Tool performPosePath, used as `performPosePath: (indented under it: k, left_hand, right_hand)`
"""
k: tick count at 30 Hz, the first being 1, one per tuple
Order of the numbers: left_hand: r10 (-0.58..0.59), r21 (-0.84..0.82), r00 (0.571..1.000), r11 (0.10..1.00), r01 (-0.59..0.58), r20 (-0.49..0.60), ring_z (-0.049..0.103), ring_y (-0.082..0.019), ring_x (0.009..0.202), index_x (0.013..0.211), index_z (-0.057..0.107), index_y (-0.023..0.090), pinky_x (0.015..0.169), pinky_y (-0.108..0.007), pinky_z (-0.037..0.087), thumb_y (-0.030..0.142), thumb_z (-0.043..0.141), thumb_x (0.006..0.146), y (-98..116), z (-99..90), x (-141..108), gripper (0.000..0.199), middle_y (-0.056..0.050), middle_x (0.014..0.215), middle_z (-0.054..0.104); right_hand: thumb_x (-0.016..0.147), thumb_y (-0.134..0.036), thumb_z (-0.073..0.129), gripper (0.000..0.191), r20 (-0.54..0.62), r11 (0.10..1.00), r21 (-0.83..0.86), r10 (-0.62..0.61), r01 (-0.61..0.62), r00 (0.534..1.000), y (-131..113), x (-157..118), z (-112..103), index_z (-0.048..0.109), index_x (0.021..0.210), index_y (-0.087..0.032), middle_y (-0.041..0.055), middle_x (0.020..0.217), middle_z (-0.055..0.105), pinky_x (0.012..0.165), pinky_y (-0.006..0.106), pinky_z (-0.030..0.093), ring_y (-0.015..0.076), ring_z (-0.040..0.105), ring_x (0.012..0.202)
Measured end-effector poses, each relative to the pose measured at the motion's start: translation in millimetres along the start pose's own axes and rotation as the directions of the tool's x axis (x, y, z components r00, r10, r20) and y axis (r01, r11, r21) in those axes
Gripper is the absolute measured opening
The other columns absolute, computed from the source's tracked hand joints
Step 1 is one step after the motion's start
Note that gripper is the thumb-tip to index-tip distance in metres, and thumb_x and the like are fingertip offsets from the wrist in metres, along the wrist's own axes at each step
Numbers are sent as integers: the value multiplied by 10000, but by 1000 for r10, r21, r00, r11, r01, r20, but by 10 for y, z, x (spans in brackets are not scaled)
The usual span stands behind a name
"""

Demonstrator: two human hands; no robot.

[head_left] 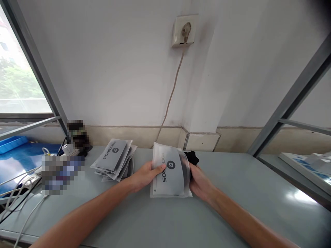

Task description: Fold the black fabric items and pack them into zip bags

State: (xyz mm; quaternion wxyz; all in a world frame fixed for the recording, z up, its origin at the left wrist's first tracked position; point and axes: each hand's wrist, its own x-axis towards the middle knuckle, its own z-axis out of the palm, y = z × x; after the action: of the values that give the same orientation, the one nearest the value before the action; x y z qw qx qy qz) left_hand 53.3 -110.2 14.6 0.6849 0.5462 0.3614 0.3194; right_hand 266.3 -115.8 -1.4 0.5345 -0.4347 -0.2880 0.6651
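Observation:
A frosted plastic pouch printed "ROCKBROS" is held just above the table, its right side gaping. My left hand is closed on the pouch's left edge, thumb across the front and the other fingers behind it. At the pouch's right side, my right hand is closed around a dark bundle of black fabric, which sticks out above the fingers. Its fingertips are hidden behind or inside the pouch; I cannot tell which. To the left lies an uneven stack of similar pouches.
The grey table runs up to the wall. White cables and a power strip lie at the left, near a blurred patch and a blue tray. A socket with a hanging cord is on the wall. Metal posts flank the table.

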Motion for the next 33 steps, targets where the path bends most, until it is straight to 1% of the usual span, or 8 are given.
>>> performPosePath:
  k: [4,7,9,14,18,22,27,33]
  left_hand:
    - [1,-47,993,999,-7,-122,727,-257,917,1059,745,122,812,-353,564,675,747,834,-59,-31,57,598,-137,1004,783]
    - [45,-56,987,997,-54,-154,717,-248,886,1009,744,123,777,-325,546,685,747,824,-83,-45,72,592,-116,943,776]
    - [63,-60,985,996,-73,-159,709,-237,877,1001,740,124,768,-312,538,688,742,826,-85,-39,68,590,-106,933,769]
    - [-20,-105,993,994,7,-116,711,-222,873,1128,704,143,774,-319,551,624,817,796,-49,-5,56,595,-110,1030,769]
    - [52,-72,995,996,-59,-88,702,-236,1027,1233,691,151,867,-306,534,560,846,802,-50,-62,88,614,-124,1148,760]
    - [38,-20,995,999,-40,-92,704,-235,964,1173,723,131,830,-311,525,665,729,862,-130,-148,127,618,-135,1118,766]
    - [21,13,993,1000,-20,-116,706,-251,929,1045,735,130,837,-343,522,716,672,871,-207,-141,129,615,-124,1004,774]
    - [207,218,957,962,-161,-204,644,-224,765,858,672,144,696,-318,468,739,576,907,-196,-82,125,605,-67,814,702]
  right_hand:
    - [752,-325,882,407,159,992,-121,41,-22,986,-7,-44,-56,742,1127,-255,52,1068,823,878,401,616,306,741,1061]
    - [698,-276,932,545,395,959,-279,157,-45,905,-48,-114,-97,736,1206,-239,72,1161,802,989,417,570,315,711,1150]
    - [692,-279,945,617,464,938,-345,198,-30,863,-63,-143,-95,716,1265,-241,82,1214,784,1036,437,545,320,693,1192]
    - [717,-487,921,648,309,954,-282,-11,102,951,-19,-128,-12,701,1290,-278,93,1242,772,1010,478,560,348,689,1188]
    - [730,-576,889,715,313,954,-235,-104,183,944,9,-108,20,656,1357,-324,88,1304,747,1041,505,540,346,668,1225]
    - [748,-569,878,730,355,944,-278,-69,176,932,-5,-89,-33,631,1391,-328,92,1299,749,1029,516,550,349,667,1230]
    - [728,-410,925,751,379,891,-444,94,92,921,-96,-117,-100,634,1410,-288,106,1292,745,1028,500,571,360,662,1237]
    - [751,-402,902,688,431,849,-521,180,82,884,-262,-200,-78,663,1379,-252,101,1249,755,1014,461,580,334,686,1187]
